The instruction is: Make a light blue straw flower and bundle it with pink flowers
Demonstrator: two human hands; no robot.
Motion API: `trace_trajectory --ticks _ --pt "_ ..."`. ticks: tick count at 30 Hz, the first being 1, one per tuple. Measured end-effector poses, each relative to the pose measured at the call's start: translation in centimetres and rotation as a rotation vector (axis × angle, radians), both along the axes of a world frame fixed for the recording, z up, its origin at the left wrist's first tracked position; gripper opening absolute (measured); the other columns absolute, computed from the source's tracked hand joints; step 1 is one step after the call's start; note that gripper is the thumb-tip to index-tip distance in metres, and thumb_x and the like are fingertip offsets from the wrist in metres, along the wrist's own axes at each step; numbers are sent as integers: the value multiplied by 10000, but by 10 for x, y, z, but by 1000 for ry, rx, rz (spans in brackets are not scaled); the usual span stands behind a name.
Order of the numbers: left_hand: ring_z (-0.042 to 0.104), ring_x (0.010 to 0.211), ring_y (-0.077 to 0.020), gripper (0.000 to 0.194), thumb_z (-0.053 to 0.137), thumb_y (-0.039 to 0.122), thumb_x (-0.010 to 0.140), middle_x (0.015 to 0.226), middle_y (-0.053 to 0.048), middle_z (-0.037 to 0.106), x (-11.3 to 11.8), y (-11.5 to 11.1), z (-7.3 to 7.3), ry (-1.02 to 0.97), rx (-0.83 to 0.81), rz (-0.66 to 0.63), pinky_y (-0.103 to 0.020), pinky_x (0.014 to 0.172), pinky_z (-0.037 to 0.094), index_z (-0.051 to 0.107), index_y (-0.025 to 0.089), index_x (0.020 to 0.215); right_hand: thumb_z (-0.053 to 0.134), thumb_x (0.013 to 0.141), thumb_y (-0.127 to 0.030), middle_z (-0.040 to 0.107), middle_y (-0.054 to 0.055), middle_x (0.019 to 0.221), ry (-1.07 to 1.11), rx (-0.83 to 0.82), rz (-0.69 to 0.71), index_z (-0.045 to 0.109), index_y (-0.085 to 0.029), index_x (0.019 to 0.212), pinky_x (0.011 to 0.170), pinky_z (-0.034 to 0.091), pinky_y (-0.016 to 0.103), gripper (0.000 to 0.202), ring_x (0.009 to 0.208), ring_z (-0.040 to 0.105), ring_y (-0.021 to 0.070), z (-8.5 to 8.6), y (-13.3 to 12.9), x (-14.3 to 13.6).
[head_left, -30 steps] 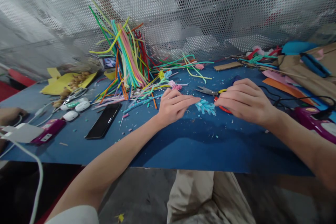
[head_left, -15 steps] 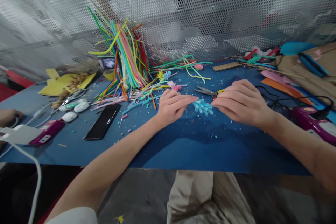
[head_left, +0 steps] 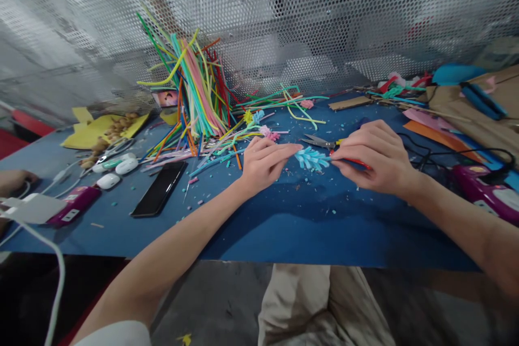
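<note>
A light blue fuzzy piece with many short curved petals hangs between my two hands above the blue table. My left hand pinches its left end between thumb and fingertips. At its right end, my right hand is closed on the short stem. Scissors with grey blades and yellow-and-red handles lie just behind, partly hidden by my right hand. Small pink, yellow and blue fuzzy flowers rest behind my left hand.
A bundle of colourful pipe cleaners stands at the back, against a perforated metal panel. A black phone lies left of my forearm. Purple power strips and cables flank the work area. Another person's hand shows at the far left.
The blue piece has shifted slightly left and turned more level. My right hand's fingers have moved a little right along its stem, and more of the red handle shows.
</note>
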State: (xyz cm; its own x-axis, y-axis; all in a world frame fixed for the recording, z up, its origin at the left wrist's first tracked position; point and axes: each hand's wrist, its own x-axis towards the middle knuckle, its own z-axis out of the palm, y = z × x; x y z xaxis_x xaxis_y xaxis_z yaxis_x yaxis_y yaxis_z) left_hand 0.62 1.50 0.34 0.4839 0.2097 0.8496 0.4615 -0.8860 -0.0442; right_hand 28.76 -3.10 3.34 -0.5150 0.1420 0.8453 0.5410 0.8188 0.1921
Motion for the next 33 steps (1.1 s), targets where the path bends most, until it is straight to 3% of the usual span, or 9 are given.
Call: trace_trajectory --ticks 7,12,19,27,33 --pt "621 742 -137 273 563 166 982 981 8 793 0 0 2 1 0 18 -318 736 448 696 288 1186 812 766 -251 746 51 901 36 -41 -31 671 -207 995 747 494 394 272 782 659 215 -1 0 0" --pt "666 766 -122 219 578 179 982 899 -21 775 3 -1 2 -44 -36 -26 -269 728 460 713 230 1147 792 790 -216 771 49 951 28 -71 -65 666 -209 1040 796 501 383 280 829 678 214 -3 0 -1" --pt "674 752 -120 243 507 225 1019 832 -33 744 5 -1 0 -5 -114 26 -252 713 465 716 193 1138 749 836 -191 764 52 971 38 -183 -64 648 -207 1115 831 498 372 296 876 693 218 -7 2 -3" --pt "694 846 -158 263 468 258 1034 900 -45 755 4 0 -2 99 -194 163 -298 731 431 703 191 1133 765 821 -307 750 29 946 90 -275 -74 609 -252 1116 779 504 397 338 834 695 225 -11 2 -7" --pt "710 889 -169 270 469 281 1039 971 -49 771 6 -1 -1 133 -236 192 -294 741 451 707 202 1139 774 833 -296 741 20 864 88 -177 -78 624 -236 1013 722 497 384 242 770 684 214 -15 4 -8"
